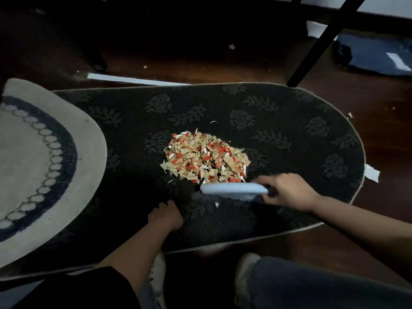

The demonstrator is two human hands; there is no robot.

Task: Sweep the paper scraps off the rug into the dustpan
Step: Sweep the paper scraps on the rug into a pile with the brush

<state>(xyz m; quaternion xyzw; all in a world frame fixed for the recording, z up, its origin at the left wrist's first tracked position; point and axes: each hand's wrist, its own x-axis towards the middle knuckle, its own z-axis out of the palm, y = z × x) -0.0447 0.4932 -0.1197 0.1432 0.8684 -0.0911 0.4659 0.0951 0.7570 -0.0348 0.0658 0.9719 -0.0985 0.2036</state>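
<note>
Head view: shoes (244,273) and jeans nearest, at bottom edge. Left hand (165,214) rested on dark rug (289,121), fingers curled under, gripping nothing visible. Right hand (287,191), to its right and slightly farther, grasped handle of pale blue brush (231,189); brush blurred, head lying left of that hand. Scraps (204,158) heaped just beyond brush, touching its far edge, mid-rug. Pale round mat (33,166) overlapped rug, far left of left hand. Dustpan could not be made out.

Rug (278,121) matt embossed cloth; scraps (205,157) paper; brush (234,188) smooth plastic; floor (379,134) glossy wood.
</note>
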